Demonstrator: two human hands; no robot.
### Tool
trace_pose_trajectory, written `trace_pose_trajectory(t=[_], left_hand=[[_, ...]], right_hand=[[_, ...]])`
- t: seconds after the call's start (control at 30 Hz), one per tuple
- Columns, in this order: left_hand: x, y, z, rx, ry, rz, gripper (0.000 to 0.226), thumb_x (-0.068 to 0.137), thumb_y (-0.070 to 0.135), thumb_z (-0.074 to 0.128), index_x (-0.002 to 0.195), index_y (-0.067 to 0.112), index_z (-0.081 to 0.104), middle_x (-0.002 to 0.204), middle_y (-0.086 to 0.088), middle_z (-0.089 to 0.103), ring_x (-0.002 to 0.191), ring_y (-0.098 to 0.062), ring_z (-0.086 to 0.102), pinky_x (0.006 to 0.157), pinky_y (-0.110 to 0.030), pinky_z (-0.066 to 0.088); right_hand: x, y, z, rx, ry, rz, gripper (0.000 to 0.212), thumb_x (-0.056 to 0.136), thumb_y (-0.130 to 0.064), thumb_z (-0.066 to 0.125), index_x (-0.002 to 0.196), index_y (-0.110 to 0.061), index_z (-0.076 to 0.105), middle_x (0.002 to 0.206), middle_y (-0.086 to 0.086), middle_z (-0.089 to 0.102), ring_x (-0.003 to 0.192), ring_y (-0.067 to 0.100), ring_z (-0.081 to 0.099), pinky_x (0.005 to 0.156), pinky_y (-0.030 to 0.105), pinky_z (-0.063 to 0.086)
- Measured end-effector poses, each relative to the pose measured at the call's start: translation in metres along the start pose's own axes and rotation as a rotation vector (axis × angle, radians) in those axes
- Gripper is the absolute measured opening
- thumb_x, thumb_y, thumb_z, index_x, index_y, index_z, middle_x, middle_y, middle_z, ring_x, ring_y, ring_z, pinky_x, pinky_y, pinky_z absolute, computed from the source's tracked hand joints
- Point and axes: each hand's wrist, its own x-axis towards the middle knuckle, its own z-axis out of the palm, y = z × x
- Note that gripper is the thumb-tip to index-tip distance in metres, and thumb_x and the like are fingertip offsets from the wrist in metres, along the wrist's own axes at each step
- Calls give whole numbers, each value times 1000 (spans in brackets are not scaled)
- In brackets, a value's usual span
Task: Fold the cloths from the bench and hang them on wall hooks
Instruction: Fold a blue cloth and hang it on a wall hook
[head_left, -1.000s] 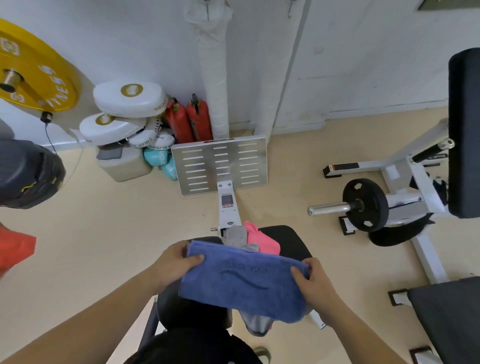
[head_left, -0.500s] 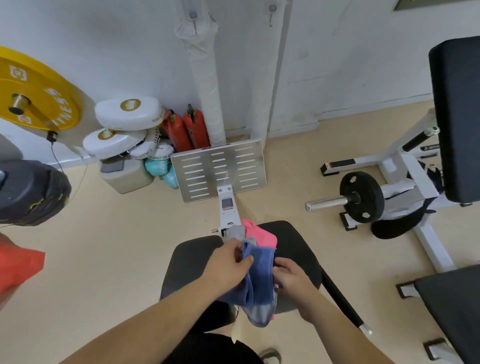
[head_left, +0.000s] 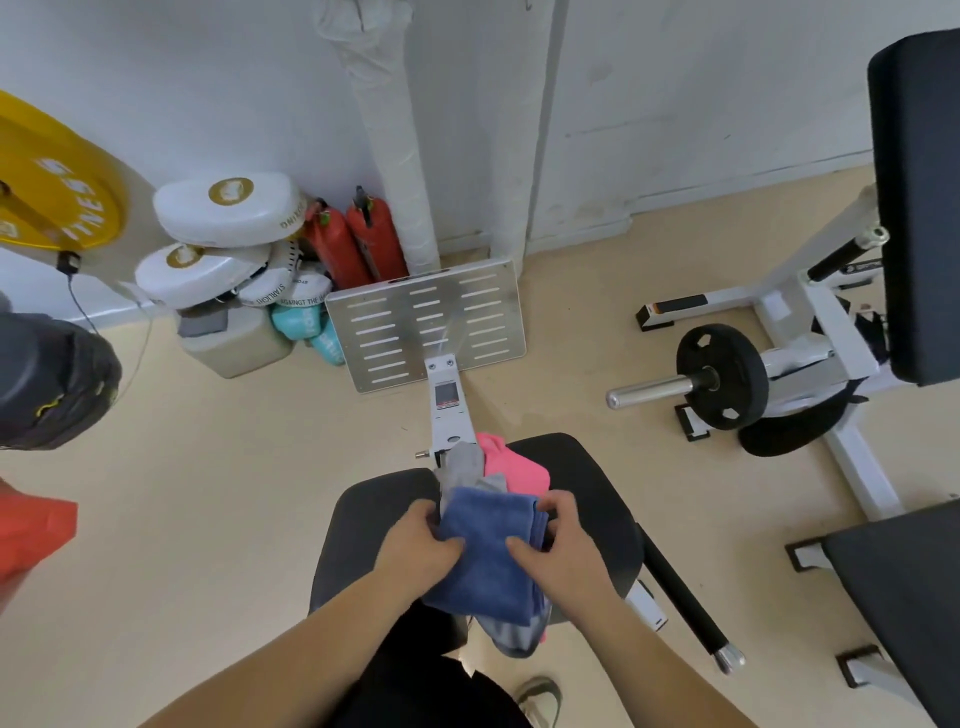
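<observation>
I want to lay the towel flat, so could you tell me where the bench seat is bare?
Bare seat pad shows left of the left hand and right of the right hand. The middle is crowded: blue towel, grey cloth, pink cloth.

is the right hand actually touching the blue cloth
Touching. The head view shows the right hand with its thumb on top of the blue cloth and its fingers curled round the cloth's right edge.

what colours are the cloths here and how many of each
blue cloth: 1
pink cloth: 1
grey cloth: 1
total: 3
</observation>
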Motion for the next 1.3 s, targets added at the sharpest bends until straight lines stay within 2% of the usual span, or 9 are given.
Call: trace_pose_trajectory(t=[0.1,0.23,0.43,0.6,0.8,0.93,1.1,1.2,1.3], left_hand=[[5,1,1,-147,-80,-38,23,70,24,72,91,14,70,87,-4,76,85,-21,72,83,-43,61],[3,13,2,-246,-106,12,19,78,19,76,94,15,69,82,-2,73,76,-14,67,70,-26,56],[-9,31,12,-149,-179,119,21,100,33,53,112,34,70,96,4,73,90,-15,69,88,-35,58],[-13,34,26,-38,-145,192,27,91,30,69,111,28,52,86,7,62,76,-5,60,73,-21,53],[-9,44,39,-48,-123,89,51,81,51,77,108,23,45,98,5,61,81,-8,59,78,-25,48],[-33,51,25,-98,-102,264,48,80,48,79,108,31,46,94,12,62,80,-2,61,71,-16,46],[-91,42,-9,-215,-188,564,46,70,42,86,104,38,56,94,9,70,81,-3,68,70,-17,54],[-130,25,-19,32,-106,799,44,69,42,80,105,41,56,99,16,60,88,-4,61,76,-24,52],[-172,11,-19,203,-92,1011,37,76,39,75,110,41,59,102,17,61,93,-3,59,82,-26,53]], right_hand=[[3,-1,16,-420,-86,-84,46,84,-50,60,124,-40,39,115,-1,45,102,22,56,82,36,54],[3,3,26,-581,-109,-89,48,82,-55,59,127,-43,47,122,0,35,111,23,45,73,29,44],[3,5,22,-121,26,19,33,88,-23,58,104,-45,39,91,-14,51,74,6,57,67,28,46],[-5,10,-1,212,76,158,35,98,-12,55,127,-33,52,93,-2,71,86,14,69,88,43,61],[-16,-3,-10,324,-2,214,56,98,-6,54,145,-31,37,112,-6,68,113,17,65,99,34,56],[-43,-10,-19,475,53,213,80,98,-5,59,162,-24,15,112,-3,73,108,11,67,85,26,56],[-106,-11,-34,607,35,113,110,76,-18,90,157,-40,20,127,-4,64,117,18,67,99,45,58],[-152,-10,-40,412,-25,-47,92,78,-8,88,146,-39,35,131,-7,57,112,6,66,78,21,60],[-200,-3,-34,30,62,-260,76,76,-14,87,139,-32,48,130,-15,54,113,-8,56,83,12,52]])
